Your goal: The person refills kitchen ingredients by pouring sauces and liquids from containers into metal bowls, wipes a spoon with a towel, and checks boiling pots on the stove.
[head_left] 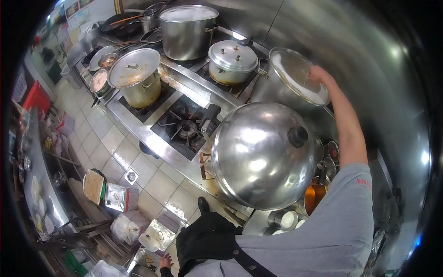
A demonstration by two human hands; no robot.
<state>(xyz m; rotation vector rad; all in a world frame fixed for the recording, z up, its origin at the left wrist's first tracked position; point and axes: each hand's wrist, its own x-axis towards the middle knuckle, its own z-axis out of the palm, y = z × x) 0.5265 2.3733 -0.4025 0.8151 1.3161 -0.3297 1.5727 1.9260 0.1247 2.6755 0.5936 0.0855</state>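
Observation:
My right hand [318, 75] reaches over the large stockpot [282, 90] at the back right, close to its far rim. Its fingers are closed; whatever they hold, if anything, is too small to make out. Brownish liquid with white foam [297, 87] along the edge fills this pot. In front of it sits a big domed steel lid [263, 157] with a black knob. My left hand [166, 261] hangs low by my side, near an open metal tin [158, 235], fingers apart and holding nothing.
Gas burners [187, 129] run along the stove. On it stand a lidded pot [138, 87], a pressure cooker [233, 62] and a tall foamy stockpot [188, 34]. Orange liquid [314, 196] and small cups [288, 220] are beside me. Tins [121, 197] stand left of the tiled floor.

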